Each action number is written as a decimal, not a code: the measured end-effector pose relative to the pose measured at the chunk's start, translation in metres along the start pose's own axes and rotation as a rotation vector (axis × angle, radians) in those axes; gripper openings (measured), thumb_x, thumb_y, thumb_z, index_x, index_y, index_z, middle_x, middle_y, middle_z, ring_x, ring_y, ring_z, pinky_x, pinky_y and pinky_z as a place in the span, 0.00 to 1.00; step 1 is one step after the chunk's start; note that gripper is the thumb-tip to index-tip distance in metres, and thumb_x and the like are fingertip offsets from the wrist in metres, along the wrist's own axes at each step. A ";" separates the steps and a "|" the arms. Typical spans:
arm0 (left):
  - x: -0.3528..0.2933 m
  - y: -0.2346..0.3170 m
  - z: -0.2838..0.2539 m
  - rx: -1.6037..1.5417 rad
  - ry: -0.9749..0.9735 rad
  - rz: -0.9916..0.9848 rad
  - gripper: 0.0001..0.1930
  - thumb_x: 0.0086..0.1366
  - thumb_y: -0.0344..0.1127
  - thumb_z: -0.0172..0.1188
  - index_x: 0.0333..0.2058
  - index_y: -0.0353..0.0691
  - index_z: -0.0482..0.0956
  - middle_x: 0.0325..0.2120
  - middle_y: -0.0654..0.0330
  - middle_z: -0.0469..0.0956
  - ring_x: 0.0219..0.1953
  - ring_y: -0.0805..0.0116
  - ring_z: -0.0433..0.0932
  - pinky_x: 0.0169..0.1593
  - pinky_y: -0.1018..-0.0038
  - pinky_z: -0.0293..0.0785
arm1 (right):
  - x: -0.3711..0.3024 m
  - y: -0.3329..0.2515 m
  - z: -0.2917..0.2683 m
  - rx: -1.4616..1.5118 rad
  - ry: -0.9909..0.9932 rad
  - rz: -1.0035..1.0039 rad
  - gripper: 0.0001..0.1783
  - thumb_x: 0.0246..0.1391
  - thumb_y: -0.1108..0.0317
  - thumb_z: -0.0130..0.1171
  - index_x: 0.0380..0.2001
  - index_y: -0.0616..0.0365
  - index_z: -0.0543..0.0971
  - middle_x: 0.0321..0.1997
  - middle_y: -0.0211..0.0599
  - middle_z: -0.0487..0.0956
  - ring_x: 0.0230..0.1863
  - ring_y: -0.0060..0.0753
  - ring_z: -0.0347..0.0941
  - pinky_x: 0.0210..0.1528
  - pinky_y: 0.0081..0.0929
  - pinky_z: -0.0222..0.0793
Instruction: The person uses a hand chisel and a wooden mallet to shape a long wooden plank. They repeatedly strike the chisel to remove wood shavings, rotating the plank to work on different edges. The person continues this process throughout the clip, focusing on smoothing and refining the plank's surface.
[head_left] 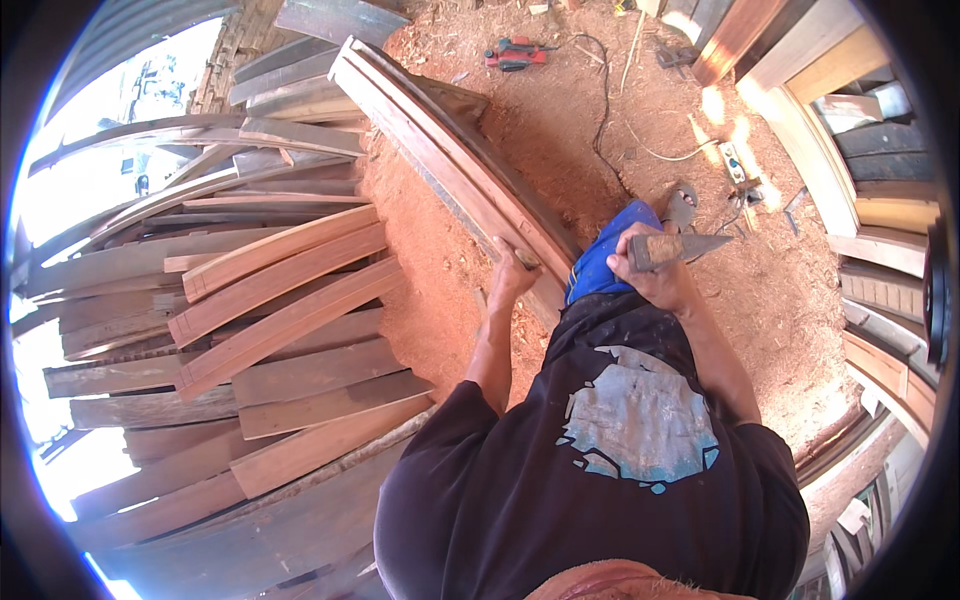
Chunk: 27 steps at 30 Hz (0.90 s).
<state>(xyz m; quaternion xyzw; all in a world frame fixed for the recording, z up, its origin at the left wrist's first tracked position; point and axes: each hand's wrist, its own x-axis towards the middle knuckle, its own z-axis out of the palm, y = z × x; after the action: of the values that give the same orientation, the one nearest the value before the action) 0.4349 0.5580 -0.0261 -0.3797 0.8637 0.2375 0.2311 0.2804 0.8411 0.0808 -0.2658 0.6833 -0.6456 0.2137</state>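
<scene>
My left hand (517, 266) grips the near part of a long wooden beam (455, 175), its fingers bent over the beam's edge. The beam is reddish brown with lengthwise grooves and runs from the far left toward my body. In my right hand (655, 280), closed beside the beam's near end, is a wedge-shaped tool (678, 250) with a blocky brown end and a dark tapered point aimed right. The rest of this tool is hidden by my fingers. Blue cloth (612, 255) covers my leg between the hands.
Many loose boards (290, 280), some curved, lie stacked at the left. A red power tool (518, 54) sits on the sawdust-covered ground (760, 330) at the far side. Beyond my right hand are a cable (605, 120) and a power socket block (738, 165). Timber (885, 215) lines the right.
</scene>
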 end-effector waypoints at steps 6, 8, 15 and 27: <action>0.021 0.028 -0.004 0.021 -0.096 -0.155 0.70 0.50 0.50 0.79 0.71 0.19 0.32 0.46 0.31 0.81 0.52 0.38 0.81 0.54 0.58 0.79 | 0.035 0.014 -0.028 0.024 -0.242 0.185 0.14 0.56 0.65 0.71 0.40 0.56 0.77 0.34 0.32 0.77 0.38 0.32 0.75 0.42 0.31 0.71; 0.023 0.040 -0.012 0.049 -0.123 -0.191 0.70 0.50 0.51 0.79 0.71 0.19 0.33 0.46 0.31 0.81 0.52 0.39 0.81 0.54 0.57 0.79 | 0.045 0.018 -0.037 -0.036 -0.333 0.212 0.17 0.55 0.65 0.72 0.44 0.56 0.78 0.38 0.36 0.79 0.42 0.37 0.77 0.45 0.35 0.72; 0.020 0.019 0.002 -0.043 -0.043 -0.294 0.62 0.55 0.47 0.71 0.71 0.20 0.35 0.44 0.29 0.81 0.49 0.33 0.81 0.52 0.50 0.79 | 0.081 0.025 -0.030 0.135 -0.506 0.181 0.13 0.51 0.68 0.72 0.38 0.56 0.78 0.34 0.36 0.80 0.37 0.37 0.79 0.42 0.34 0.74; 0.014 0.011 0.018 -0.270 0.073 -0.279 0.48 0.64 0.45 0.52 0.73 0.23 0.39 0.38 0.29 0.81 0.43 0.33 0.82 0.50 0.48 0.77 | 0.131 -0.015 0.005 0.073 -0.684 0.306 0.08 0.51 0.74 0.73 0.31 0.57 0.81 0.33 0.28 0.82 0.36 0.21 0.76 0.42 0.25 0.75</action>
<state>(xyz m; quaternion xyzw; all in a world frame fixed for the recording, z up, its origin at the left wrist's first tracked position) 0.4217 0.5670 -0.0456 -0.5317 0.7708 0.3030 0.1772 0.1839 0.7532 0.1024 -0.3529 0.5808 -0.5042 0.5328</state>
